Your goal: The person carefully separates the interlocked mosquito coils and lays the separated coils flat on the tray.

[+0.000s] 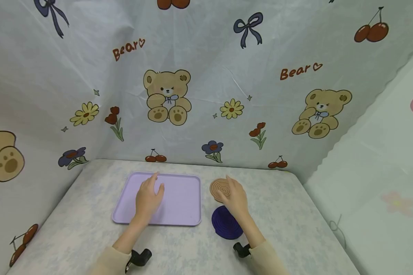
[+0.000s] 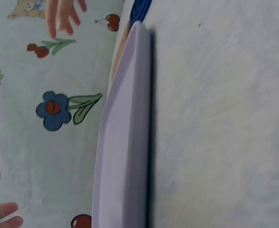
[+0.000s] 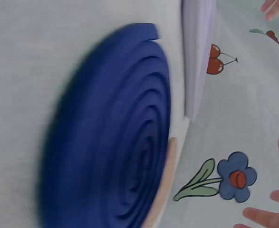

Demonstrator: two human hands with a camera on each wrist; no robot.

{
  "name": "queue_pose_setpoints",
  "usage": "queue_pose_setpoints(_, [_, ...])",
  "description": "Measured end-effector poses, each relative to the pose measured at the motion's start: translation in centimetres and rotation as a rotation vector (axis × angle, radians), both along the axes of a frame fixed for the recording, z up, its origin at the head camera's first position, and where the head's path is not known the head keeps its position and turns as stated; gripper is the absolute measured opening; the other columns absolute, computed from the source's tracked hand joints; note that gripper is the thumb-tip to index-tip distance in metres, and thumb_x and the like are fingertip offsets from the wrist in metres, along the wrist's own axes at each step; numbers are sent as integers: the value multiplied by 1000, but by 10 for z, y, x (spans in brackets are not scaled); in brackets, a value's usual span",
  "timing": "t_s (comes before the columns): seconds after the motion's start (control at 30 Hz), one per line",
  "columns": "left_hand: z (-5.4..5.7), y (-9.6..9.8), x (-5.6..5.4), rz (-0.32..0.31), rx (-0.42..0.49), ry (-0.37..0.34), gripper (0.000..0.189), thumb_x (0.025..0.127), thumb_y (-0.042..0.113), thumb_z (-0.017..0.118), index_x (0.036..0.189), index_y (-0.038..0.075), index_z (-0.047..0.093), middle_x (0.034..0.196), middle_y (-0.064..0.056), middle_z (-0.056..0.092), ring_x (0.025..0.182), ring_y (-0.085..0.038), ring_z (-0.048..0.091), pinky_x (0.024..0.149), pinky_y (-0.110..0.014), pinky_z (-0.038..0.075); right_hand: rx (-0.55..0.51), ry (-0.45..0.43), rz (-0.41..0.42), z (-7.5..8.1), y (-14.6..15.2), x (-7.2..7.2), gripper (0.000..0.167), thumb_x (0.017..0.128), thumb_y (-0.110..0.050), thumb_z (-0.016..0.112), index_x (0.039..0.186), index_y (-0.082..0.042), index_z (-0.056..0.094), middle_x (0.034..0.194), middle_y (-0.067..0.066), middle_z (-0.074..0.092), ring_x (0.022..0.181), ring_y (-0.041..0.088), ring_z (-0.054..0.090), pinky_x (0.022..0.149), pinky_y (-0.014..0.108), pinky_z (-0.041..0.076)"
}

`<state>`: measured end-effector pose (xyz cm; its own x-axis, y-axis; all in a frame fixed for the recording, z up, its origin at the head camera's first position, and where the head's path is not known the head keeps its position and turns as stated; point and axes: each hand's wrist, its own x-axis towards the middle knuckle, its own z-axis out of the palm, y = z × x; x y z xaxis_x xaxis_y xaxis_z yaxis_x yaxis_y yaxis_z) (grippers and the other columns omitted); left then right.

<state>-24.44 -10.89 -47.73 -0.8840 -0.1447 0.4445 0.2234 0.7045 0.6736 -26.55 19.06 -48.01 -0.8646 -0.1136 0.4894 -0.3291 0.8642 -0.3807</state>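
Note:
My left hand point(image 1: 148, 200) hovers over the left part of a shallow lilac tray point(image 1: 182, 200), thumb apart from the fingers and nothing held. To the tray's right, my right hand point(image 1: 237, 198) is above a tan spiral-coiled disc point(image 1: 217, 188), partly covering it from view; its fingers are loosely extended and it holds nothing. Nearer to me lies a dark blue spiral-coiled disc point(image 1: 224, 223), partly behind the right wrist. The right wrist view shows the blue disc's ridged coil point(image 3: 125, 142) up close, with fingertips point(image 3: 267, 216) raised at the lower right.
The pale mottled table point(image 1: 179, 248) ends at a white curtain point(image 1: 206, 130) printed with bears and flowers. Another pale sheet point(image 1: 382, 160) hangs on the right, with a thin cord point(image 1: 337, 229) beside the table edge. Each wrist carries a black camera point(image 1: 141, 257).

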Motion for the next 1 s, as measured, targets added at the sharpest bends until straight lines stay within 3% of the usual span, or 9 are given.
queue_pose_setpoints(0.13, [-10, 28, 11, -43, 116, 31, 39, 92, 17, 58, 129, 5, 54, 113, -17, 67, 109, -35, 61, 92, -52, 49, -126, -7, -27, -7, 7, 6, 60, 86, -31, 70, 133, 0, 50, 123, 21, 61, 116, 38, 56, 98, 54, 46])
queue_pose_setpoints(0.33, [-21, 68, 25, -149, 169, 18, 32, 90, 12, 60, 122, 6, 59, 102, -12, 71, 98, -26, 65, 87, -45, 53, -396, -63, 0, -24, 22, 11, 48, 85, -16, 71, 127, 1, 56, 108, 21, 67, 101, 35, 62, 87, 51, 51])
queue_pose_setpoints(0.4, [-24, 79, 29, -190, 200, 4, 30, 91, 10, 59, 121, 6, 59, 101, -12, 70, 97, -24, 66, 88, -44, 53, -436, -82, -1, -29, 27, 11, 46, 85, -14, 71, 126, 0, 57, 105, 19, 68, 96, 32, 64, 83, 49, 52])
queue_pose_setpoints(0.6, [-36, 106, 42, -282, 194, 13, 29, 90, 7, 59, 118, 5, 60, 97, -9, 70, 91, -19, 67, 83, -40, 55, -473, -129, -17, -40, 40, 15, 44, 84, -10, 71, 124, 1, 57, 101, 18, 71, 90, 31, 66, 79, 44, 54])
queue_pose_setpoints(0.8, [-47, 125, 45, -381, 238, -46, 30, 91, 8, 57, 120, 3, 58, 102, -12, 69, 92, -19, 66, 83, -36, 56, -502, -200, -35, -50, 48, 23, 43, 87, -10, 68, 126, 3, 56, 101, 18, 70, 89, 26, 67, 77, 26, 55])
queue_pose_setpoints(0.87, [-51, 131, 46, -396, 259, -79, 30, 91, 8, 56, 120, 3, 58, 103, -14, 69, 91, -21, 68, 80, -33, 57, -516, -222, -50, -55, 50, 27, 44, 87, -10, 68, 127, 2, 56, 101, 17, 70, 90, 24, 66, 77, 22, 54])
queue_pose_setpoints(1.0, [-58, 142, 49, -386, 270, -123, 28, 91, 7, 56, 118, 2, 59, 101, -17, 71, 87, -25, 71, 74, -30, 59, -517, -216, -71, -62, 52, 33, 41, 86, -10, 68, 124, 3, 58, 102, 18, 69, 93, 29, 66, 79, 29, 56])
